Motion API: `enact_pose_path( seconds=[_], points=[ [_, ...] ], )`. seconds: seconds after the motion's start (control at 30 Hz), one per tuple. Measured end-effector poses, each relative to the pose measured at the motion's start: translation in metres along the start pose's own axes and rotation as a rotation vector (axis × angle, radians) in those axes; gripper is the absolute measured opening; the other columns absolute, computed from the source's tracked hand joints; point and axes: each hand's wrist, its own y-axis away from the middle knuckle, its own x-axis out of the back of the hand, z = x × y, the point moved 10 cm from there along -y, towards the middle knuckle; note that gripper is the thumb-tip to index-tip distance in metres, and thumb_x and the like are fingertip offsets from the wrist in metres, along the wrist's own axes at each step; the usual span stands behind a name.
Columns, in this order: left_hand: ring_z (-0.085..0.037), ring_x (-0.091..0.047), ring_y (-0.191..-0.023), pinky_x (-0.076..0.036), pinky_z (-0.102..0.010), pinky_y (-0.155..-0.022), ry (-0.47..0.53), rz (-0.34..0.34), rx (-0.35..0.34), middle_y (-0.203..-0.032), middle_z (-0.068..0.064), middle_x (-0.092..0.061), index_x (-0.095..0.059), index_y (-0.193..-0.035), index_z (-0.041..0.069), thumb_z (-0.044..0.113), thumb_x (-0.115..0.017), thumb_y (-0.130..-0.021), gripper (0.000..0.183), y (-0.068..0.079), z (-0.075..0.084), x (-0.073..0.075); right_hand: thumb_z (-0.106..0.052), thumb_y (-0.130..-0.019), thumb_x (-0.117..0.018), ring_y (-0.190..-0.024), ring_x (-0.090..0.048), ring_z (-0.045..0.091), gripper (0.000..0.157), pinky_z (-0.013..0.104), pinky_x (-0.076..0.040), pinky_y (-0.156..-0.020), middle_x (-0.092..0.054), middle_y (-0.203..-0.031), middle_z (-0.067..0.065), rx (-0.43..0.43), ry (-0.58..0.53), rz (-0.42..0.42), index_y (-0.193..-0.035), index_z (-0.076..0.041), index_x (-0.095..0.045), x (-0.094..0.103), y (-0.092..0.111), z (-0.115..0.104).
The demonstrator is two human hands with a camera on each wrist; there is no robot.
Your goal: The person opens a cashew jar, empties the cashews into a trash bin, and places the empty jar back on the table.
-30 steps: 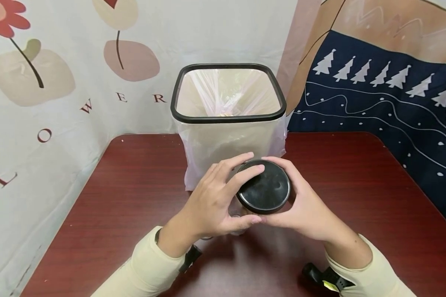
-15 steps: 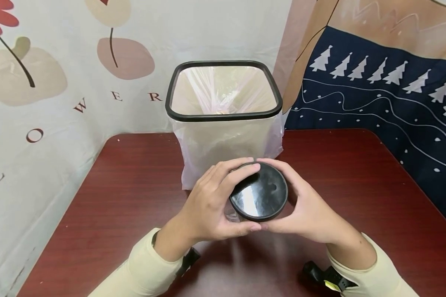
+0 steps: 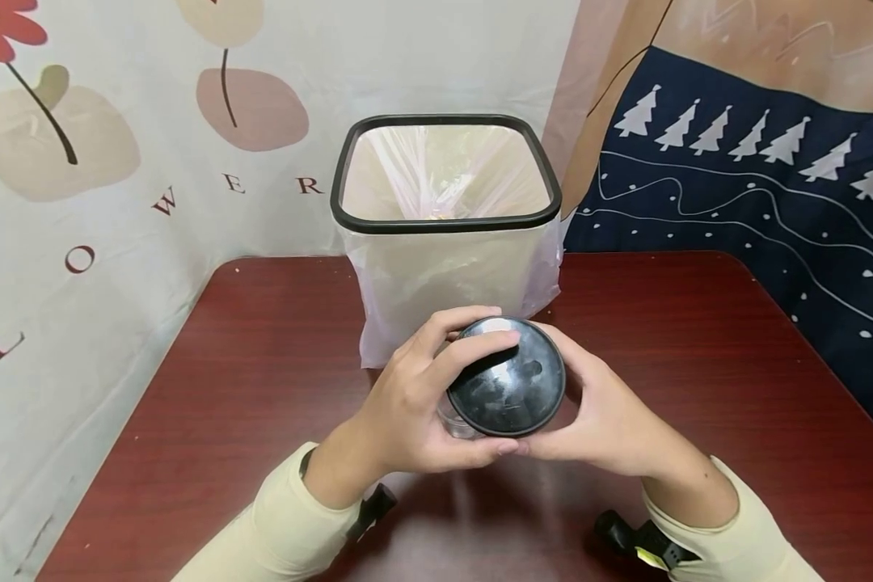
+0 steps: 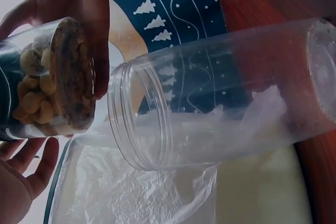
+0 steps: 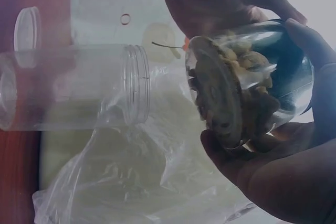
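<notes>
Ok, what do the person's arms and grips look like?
The left sleeve and right sleeve are plain pale yellow. The left grip and right grip wear no gloves. A black device sits by each wrist, the right one with a yellow patch.

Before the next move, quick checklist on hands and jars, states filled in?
1. Filled jar held: ok, left hand and right hand both round it.
2. Black lid on filled jar: ok, it covers the top.
3. Black lid's tightness: cannot tell from stills.
4. Open jar upright: ok, standing on the table.
5. Open jar's mouth uncovered: ok, the clear lid is off to one side.
6. Gap between jars: ok, both wrist views show them apart.
</notes>
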Motion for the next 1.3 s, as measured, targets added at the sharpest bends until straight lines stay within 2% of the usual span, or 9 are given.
enact_pose_path(
  seconds=[0.17, 0.3, 0.47, 0.57, 0.77, 0.87, 0.97, 1.1, 1.3],
  points=[
    [-0.027, -0.061, -0.117, -0.052, -0.032, -0.094, 0.017, 0.001, 0.025, -0.132, -0.019, -0.053, -0.057, -0.13, 0.009, 0.043, -0.087, -0.068, 0.077, 0.0, 0.0, 0.0, -0.011, -0.061, -0.094, -0.121, -0.056, 0.018, 0.104, 0.028, -0.052, -0.097, -0.054, -0.139, -0.004, 0.003, -0.022, 0.007, -0.148, -0.025, -0.04, -0.004, -0.001, 0.001],
    [-0.026, -0.06, -0.118, -0.051, -0.034, -0.096, 0.016, -0.002, 0.041, -0.132, -0.018, -0.053, -0.056, -0.131, 0.009, 0.042, -0.088, -0.066, 0.079, 0.0, 0.0, -0.001, -0.012, -0.059, -0.096, -0.124, -0.057, 0.017, 0.109, 0.027, -0.05, -0.1, -0.053, -0.142, -0.005, 0.021, 0.013, 0.041, -0.15, -0.026, -0.037, -0.006, -0.002, 0.002],
    [-0.027, -0.059, -0.118, -0.05, -0.037, -0.098, -0.07, 0.003, 0.02, -0.132, -0.018, -0.054, -0.056, -0.131, 0.01, 0.046, -0.086, -0.066, 0.08, 0.0, 0.002, 0.002, -0.011, -0.059, -0.095, -0.123, -0.057, 0.015, 0.107, 0.025, -0.049, -0.1, -0.054, -0.141, -0.004, 0.04, 0.076, 0.082, -0.149, -0.022, -0.037, -0.005, -0.002, 0.001],
    [-0.029, -0.057, -0.121, -0.048, -0.04, -0.097, -0.123, 0.024, -0.047, -0.133, -0.019, -0.056, -0.059, -0.129, 0.009, 0.048, -0.085, -0.066, 0.078, -0.002, 0.007, 0.006, -0.01, -0.06, -0.094, -0.118, -0.061, 0.015, 0.102, 0.026, -0.05, -0.098, -0.059, -0.135, -0.004, 0.051, 0.076, 0.077, -0.146, -0.021, -0.04, -0.005, -0.001, -0.001],
    [-0.035, -0.059, -0.119, -0.046, -0.048, -0.094, -0.194, 0.087, -0.221, -0.127, -0.022, -0.059, -0.064, -0.122, 0.007, 0.053, -0.067, -0.083, 0.061, -0.002, 0.022, 0.013, -0.007, -0.061, -0.093, -0.117, -0.061, 0.017, 0.098, 0.026, -0.05, -0.099, -0.059, -0.134, 0.0, 0.082, 0.013, 0.021, -0.144, -0.018, -0.041, -0.009, -0.002, -0.005],
    [-0.037, -0.061, -0.117, -0.047, -0.049, -0.094, -0.218, 0.108, -0.282, -0.124, -0.023, -0.061, -0.066, -0.119, 0.007, 0.055, -0.06, -0.086, 0.058, -0.002, 0.027, 0.015, -0.01, -0.062, -0.093, -0.118, -0.06, 0.018, 0.098, 0.026, -0.049, -0.101, -0.058, -0.135, 0.0, 0.091, 0.01, -0.013, -0.144, -0.018, -0.042, -0.013, -0.002, -0.005],
    [-0.037, -0.061, -0.119, -0.047, -0.051, -0.097, -0.219, 0.095, -0.337, -0.124, -0.023, -0.062, -0.067, -0.117, 0.008, 0.056, -0.056, -0.088, 0.057, -0.001, 0.032, 0.014, -0.014, -0.062, -0.094, -0.117, -0.061, 0.016, 0.096, 0.026, -0.049, -0.1, -0.059, -0.134, -0.002, 0.101, 0.027, -0.039, -0.144, -0.019, -0.043, -0.016, -0.003, -0.005],
    [-0.039, -0.059, -0.122, -0.047, -0.053, -0.101, -0.208, 0.047, -0.408, -0.126, -0.024, -0.062, -0.07, -0.117, 0.009, 0.056, -0.053, -0.09, 0.057, 0.0, 0.038, 0.01, -0.019, -0.063, -0.094, -0.111, -0.064, 0.015, 0.095, 0.025, -0.051, -0.096, -0.062, -0.129, -0.003, 0.161, 0.057, -0.058, -0.143, -0.018, -0.044, -0.019, -0.003, -0.009],
    [-0.04, -0.06, -0.121, -0.048, -0.052, -0.099, -0.227, 0.001, -0.504, -0.124, -0.023, -0.065, -0.072, -0.116, 0.01, 0.047, -0.054, -0.09, 0.048, 0.004, 0.047, 0.006, -0.022, -0.065, -0.093, -0.108, -0.066, 0.013, 0.092, 0.025, -0.053, -0.093, -0.063, -0.127, -0.004, 0.202, 0.065, -0.102, -0.143, -0.018, -0.045, -0.024, -0.001, -0.011]
  ],
)
